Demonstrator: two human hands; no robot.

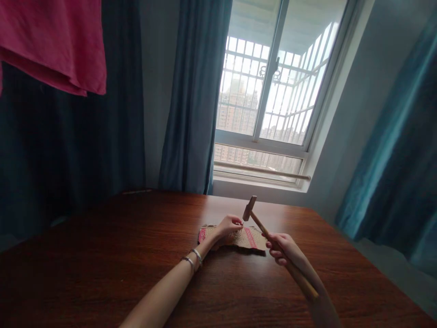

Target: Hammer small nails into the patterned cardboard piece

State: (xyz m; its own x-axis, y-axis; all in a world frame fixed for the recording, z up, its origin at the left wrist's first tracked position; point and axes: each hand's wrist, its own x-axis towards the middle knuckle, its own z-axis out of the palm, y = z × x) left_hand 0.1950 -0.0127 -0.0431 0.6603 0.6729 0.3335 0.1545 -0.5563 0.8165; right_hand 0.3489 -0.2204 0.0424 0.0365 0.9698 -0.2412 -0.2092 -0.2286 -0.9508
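Note:
A hammer (261,224) with a wooden handle and a metal head is in my right hand (286,249), whose fingers wrap round the handle. Its head is raised above the far side of a piece of cardboard (253,239) with torn edges, pink bands and many small dark marks. Over that cardboard, my left hand (229,226) pinches something small near its fingertips, too small to name. The hammer head hangs just right of and above those fingertips, apart from them. Two bracelets (193,259) ring my left wrist.
The cardboard lies on a brown wooden table (136,269). Past its far edge stand a barred window (262,91) and blue curtains (194,100). A pink cloth (58,45) hangs at the upper left. Another curtain (392,159) is on the right.

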